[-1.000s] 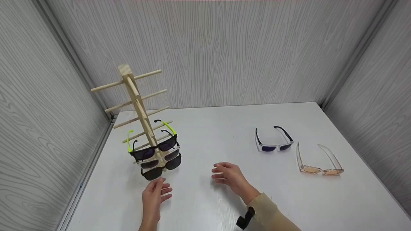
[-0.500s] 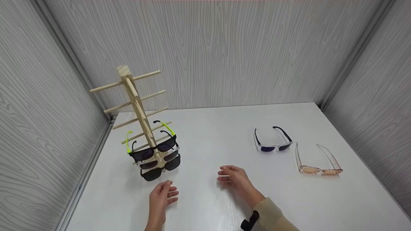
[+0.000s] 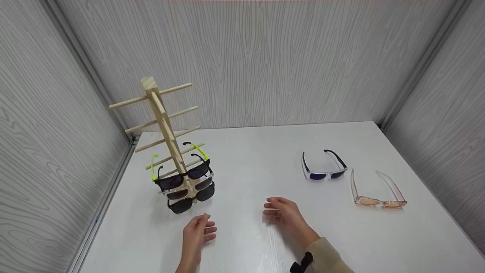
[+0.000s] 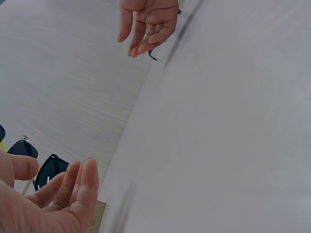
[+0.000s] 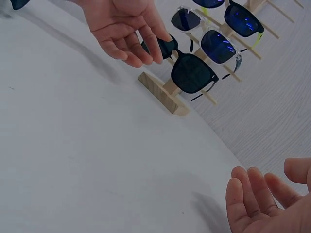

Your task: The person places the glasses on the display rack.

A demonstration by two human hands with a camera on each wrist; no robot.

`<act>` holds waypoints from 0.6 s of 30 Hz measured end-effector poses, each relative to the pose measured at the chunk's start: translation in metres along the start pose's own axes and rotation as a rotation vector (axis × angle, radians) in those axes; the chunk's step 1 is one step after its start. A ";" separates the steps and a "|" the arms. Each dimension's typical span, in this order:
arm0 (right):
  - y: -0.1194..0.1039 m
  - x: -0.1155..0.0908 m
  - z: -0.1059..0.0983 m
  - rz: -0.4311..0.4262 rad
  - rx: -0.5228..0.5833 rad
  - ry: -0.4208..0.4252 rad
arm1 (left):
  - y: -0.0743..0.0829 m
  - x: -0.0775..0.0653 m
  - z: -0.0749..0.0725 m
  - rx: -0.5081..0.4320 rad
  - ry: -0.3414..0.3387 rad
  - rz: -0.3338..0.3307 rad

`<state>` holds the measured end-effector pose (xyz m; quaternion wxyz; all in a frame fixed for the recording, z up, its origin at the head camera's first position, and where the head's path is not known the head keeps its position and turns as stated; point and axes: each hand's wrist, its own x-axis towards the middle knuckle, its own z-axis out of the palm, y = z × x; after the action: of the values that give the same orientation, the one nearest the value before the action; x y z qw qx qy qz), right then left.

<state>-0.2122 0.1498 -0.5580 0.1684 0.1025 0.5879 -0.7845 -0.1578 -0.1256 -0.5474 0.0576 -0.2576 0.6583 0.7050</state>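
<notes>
My left hand [image 3: 196,231] hovers over the table in front of the wooden display rack [image 3: 166,129], fingers loosely bent with nothing between them. To its right, my right hand [image 3: 286,214] is likewise relaxed and holds nothing. Three pairs of sunglasses hang low on the rack. The top pair of sunglasses [image 3: 170,182] has black fronts and neon-yellow arms. Below it is a clear-framed pair [image 3: 178,194], and lowest a black pair [image 3: 181,206]. In the right wrist view, the rack's wooden base [image 5: 163,94] shows beneath the dark lenses [image 5: 193,74].
On the right of the white table [image 3: 242,163] lie clear-fronted sunglasses with black arms [image 3: 318,176] and transparent glasses with orange lenses [image 3: 392,204], arms unfolded. Bare pegs [image 3: 129,102] stick out from the rack's upper part. Wood-grain panels [image 3: 242,60] wall the table in.
Both hands have drifted right and slightly toward the front edge, the left moving away from the rack. The rack and all glasses stay in place.
</notes>
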 end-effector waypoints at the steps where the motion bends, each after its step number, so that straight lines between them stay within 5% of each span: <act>1: 0.000 -0.001 -0.002 0.000 0.002 0.000 | -0.001 0.000 0.001 0.006 -0.004 -0.001; 18: -0.009 -0.010 -0.041 -0.015 0.112 0.108 | 0.000 -0.001 0.044 0.034 -0.104 0.097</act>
<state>-0.2083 0.1924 -0.5587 0.1244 0.1495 0.5521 -0.8108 -0.1699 -0.0832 -0.5467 0.0617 -0.1873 0.6779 0.7082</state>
